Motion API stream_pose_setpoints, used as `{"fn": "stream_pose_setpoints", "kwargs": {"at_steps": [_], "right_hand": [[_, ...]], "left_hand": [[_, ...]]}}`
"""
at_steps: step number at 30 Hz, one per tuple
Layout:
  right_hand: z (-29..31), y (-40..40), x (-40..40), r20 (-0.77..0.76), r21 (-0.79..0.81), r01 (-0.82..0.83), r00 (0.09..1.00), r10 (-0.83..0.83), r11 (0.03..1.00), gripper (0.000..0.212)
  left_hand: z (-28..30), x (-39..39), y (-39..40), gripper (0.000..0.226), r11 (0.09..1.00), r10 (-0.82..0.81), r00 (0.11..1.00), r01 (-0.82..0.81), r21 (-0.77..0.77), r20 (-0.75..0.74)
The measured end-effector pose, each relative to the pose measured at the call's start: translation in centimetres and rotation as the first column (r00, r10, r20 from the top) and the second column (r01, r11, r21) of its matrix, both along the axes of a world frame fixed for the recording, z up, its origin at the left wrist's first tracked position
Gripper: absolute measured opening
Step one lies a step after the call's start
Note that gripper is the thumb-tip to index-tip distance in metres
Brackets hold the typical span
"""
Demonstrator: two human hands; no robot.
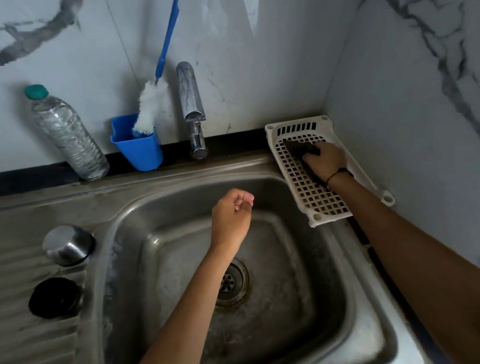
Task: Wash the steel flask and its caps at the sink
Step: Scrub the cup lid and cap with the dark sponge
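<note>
A steel cap (68, 244) stands dome-up on the draining board left of the sink (352, 273). A black cap (55, 297) lies just in front of it. The flask itself is not in view. My left hand (231, 217) hovers over the basin with its fingers curled and nothing in it. My right hand (323, 159) reaches into the white perforated tray (314, 196) at the back right and grips a dark scrub pad (299, 147) lying there.
A tap (191, 105) stands behind the basin. Left of it a blue cup (138, 149) holds a white bottle brush (152, 105) with a blue handle, and a clear plastic bottle (65, 135) leans on the wall. Marble walls close in behind and on the right.
</note>
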State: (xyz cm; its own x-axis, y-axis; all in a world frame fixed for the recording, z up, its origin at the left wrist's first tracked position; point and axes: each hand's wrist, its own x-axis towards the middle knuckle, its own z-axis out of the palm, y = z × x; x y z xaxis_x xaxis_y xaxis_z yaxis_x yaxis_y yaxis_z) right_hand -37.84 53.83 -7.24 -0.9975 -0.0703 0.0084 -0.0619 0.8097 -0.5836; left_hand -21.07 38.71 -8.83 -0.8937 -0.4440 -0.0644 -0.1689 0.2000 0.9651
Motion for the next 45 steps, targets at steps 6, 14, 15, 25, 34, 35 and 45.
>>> {"fn": "stream_pose_setpoints", "kwargs": {"at_steps": [6,14,15,25,34,35,45], "right_hand": [[4.1,-0.9,4.8,0.490,-0.782,0.386,0.866,0.102,0.489,0.012],[2.2,-6.5,14.9,0.608,-0.792,0.505,0.613,0.504,0.343,0.028],[1.6,-7.4,16.1,0.617,-0.785,0.506,0.586,0.526,0.357,0.027],[0.8,-16.3,21.6,0.726,-0.688,0.456,0.417,0.547,0.564,0.019],[0.2,-20.3,22.6,0.683,-0.730,0.463,0.521,0.512,0.502,0.036],[-0.2,-20.0,22.5,0.683,-0.730,0.467,0.525,0.507,0.499,0.034],[0.9,-13.6,22.7,0.645,-0.763,0.482,0.620,0.447,0.431,0.032]], "left_hand": [[1.0,1.1,-0.1,0.026,0.998,0.043,0.999,-0.043,0.043,-0.011],[0.6,7.2,-2.9,0.027,0.974,0.219,0.974,-0.221,0.041,0.053],[0.2,8.2,-3.6,0.027,0.965,0.257,0.964,-0.260,0.031,0.076],[0.9,12.3,-12.2,0.022,0.763,0.489,0.858,-0.334,-0.553,0.157],[2.2,8.3,-19.7,0.049,0.712,0.590,0.604,-0.078,-0.698,0.535],[2.1,8.0,-20.0,0.048,0.708,0.583,0.585,-0.026,-0.705,0.564],[4.9,8.3,-16.7,0.027,0.882,0.427,0.846,-0.467,0.057,0.320]]}}
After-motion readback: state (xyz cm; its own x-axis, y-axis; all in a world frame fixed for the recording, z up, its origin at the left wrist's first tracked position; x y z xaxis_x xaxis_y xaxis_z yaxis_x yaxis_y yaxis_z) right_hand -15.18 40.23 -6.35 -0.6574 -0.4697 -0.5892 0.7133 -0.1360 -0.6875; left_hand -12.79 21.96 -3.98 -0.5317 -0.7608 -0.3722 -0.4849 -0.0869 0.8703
